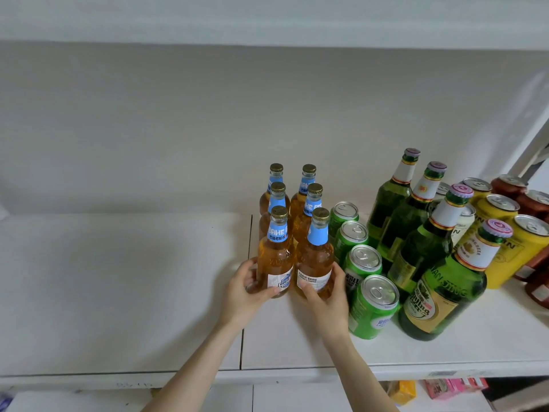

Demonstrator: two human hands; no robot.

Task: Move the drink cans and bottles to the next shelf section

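The left hand (245,291) curls its fingers round one orange bottle (274,260), the right hand (325,298) round the second bottle (315,257). Both stand near the shelf (297,346) front, beside the green cans (363,263). Glass is heavy, slippery and can break, so holding the fat middle seems best.

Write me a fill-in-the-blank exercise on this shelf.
1. The left hand and right hand grip the front two of ___ amber bottles.
2. The green cans form a row of ___.
3. The tall bottles beside the cans are ___ glass.
Missing: six; four; green.
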